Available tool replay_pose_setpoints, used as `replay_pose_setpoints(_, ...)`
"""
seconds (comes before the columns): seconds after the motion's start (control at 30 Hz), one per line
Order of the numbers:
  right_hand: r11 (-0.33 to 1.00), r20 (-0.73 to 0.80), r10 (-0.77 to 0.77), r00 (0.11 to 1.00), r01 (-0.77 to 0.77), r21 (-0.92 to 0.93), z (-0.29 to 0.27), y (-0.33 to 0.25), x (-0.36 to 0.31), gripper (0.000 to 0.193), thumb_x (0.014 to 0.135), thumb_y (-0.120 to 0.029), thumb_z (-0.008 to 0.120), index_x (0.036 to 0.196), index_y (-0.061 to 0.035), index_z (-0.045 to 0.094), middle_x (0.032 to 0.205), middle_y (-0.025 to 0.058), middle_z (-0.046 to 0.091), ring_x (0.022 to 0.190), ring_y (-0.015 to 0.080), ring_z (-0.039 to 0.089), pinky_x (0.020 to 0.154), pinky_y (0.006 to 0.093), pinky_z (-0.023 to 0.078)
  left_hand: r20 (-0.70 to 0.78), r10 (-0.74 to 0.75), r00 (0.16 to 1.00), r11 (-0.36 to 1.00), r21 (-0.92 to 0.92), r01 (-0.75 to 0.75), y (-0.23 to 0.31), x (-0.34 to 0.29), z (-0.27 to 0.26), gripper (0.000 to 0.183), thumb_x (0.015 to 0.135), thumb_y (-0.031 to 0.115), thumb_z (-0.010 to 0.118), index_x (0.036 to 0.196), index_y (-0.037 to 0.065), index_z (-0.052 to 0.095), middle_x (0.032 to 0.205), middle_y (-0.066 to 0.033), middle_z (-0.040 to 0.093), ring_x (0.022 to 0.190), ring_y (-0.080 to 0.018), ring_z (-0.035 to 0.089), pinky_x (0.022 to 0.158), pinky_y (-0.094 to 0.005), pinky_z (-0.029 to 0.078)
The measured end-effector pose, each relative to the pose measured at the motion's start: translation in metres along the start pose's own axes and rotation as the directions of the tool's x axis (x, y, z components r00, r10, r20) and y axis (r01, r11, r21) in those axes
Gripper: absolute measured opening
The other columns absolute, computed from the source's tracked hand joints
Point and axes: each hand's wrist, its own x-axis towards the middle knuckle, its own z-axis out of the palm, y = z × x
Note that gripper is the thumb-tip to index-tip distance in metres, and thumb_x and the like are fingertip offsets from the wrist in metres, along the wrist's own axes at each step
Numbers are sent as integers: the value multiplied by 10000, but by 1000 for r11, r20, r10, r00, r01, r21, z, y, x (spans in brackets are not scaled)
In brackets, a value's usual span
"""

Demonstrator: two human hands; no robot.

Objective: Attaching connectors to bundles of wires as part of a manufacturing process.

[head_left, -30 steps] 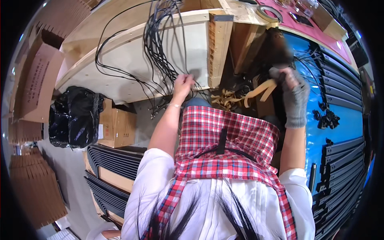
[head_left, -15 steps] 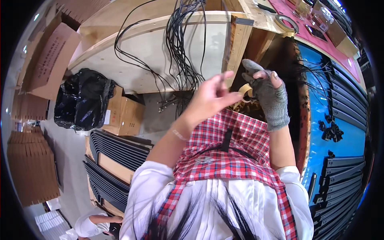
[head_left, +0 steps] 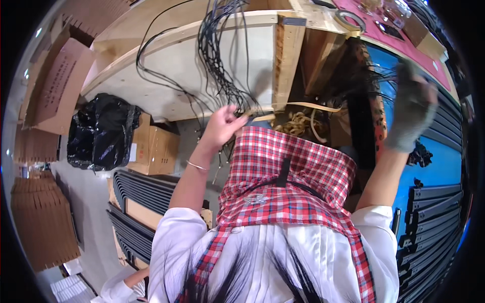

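My bare left hand is at the front of the apron, its fingers closed on the end of a tan strip of tape. Black cables hang right behind that hand. My right hand, in a grey glove with bare fingertips, is over the blue tabletop. Motion smears its fingers, so whether it holds anything is hidden. Thin black wires lie close to it. Between the hands, a second tan strip stretches above a heap of crumpled tan strips.
Dark grey metal bars are stacked on the blue top at right. A roll of tape sits at the wooden bench corner. To the left are a black plastic bag, cartons and curved black tubes. Another person's arm shows lower left.
My hands have moved apart: the left one to the left and slightly down, the right one far right over the blue top. The tan loop between them is now a strip at my left fingers.
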Motion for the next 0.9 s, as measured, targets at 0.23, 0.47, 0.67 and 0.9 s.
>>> replay_pose_setpoints(0.23, 669, 460, 614, 642, -113, -734, 89, 85, -60, 300, 811, -267, 542, 788, 22, 620, 785, 77, 612, 720, 156, 556, 693, 261, 429, 346, -25, 938, 723, -641, 256, 40, -24, 0, 315, 872, 221, 456, 868, -78, 553, 610, -59, 498, 452, -78, 399, 420, -195, 306)
replay_pose_setpoints(0.47, 687, 434, 566, 701, -110, -718, 98, 148, -46, 322, 806, -297, 574, 835, 19, 628, 703, 56, 606, 637, 119, 536, 631, 261, 438, 333, -119, 936, 791, -538, 292, 38, -24, -1, 323, 891, 229, 423, 842, -61, 559, 577, -32, 441, 430, -69, 301, 422, -212, 257)
replay_pose_setpoints(0.67, 657, 449, 609, 654, -99, -748, 83, 147, -31, 367, 812, -336, 565, 848, 22, 632, 663, 44, 569, 620, 101, 504, 589, 240, 422, 225, -11, 974, 835, -534, 133, 23, -22, -25, 253, 852, 193, 512, 836, -55, 563, 572, -6, 458, 440, -62, 382, 400, -191, 286)
replay_pose_setpoints(0.9, 568, 396, 809, 434, -403, -718, 82, 123, -79, 435, 826, -374, 525, 891, 46, 615, 730, 54, 575, 657, 113, 509, 610, 237, 416, 267, -29, 963, 774, -604, 191, 33, -18, -9, 233, 865, 171, 486, 874, -52, 552, 566, -2, 448, 409, -47, 329, 386, -187, 253)
